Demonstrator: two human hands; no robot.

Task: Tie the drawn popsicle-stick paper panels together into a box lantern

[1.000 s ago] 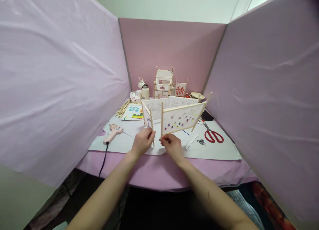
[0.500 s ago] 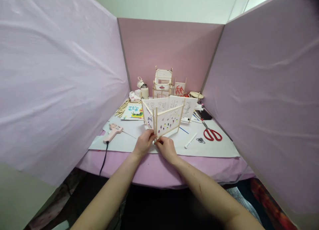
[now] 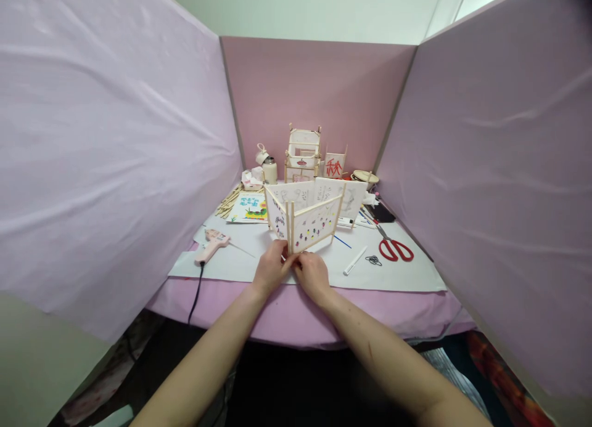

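A small folding screen [image 3: 314, 223] of white panels in thin wooden sticks stands zigzag on the table, its front panels painted with coloured dots. Two upright sticks meet at its near corner. Around the foot of that corner the fingers of my left hand [image 3: 272, 268] are closed, its thumb reaching toward the other hand. My right hand [image 3: 312, 275] is closed just beside it, at the bottom of the same corner. Its fingertips are hidden, so what they pinch does not show. The two hands touch or nearly touch.
A pink glue gun [image 3: 214, 244] with a black cord lies left. Right are a white pen [image 3: 355, 260], black elastic bands [image 3: 374, 260] and red-handled scissors [image 3: 396, 249]. Behind stand a stick-built frame [image 3: 303, 153] and a bottle [image 3: 269, 170]; wooden sticks [image 3: 227, 202] and a picture card [image 3: 247, 207] lie left.
My left thumb has moved across toward my right hand, and the hands have drawn closer at the foot of the corner. The view has shifted slightly; the folding screen stands as before.
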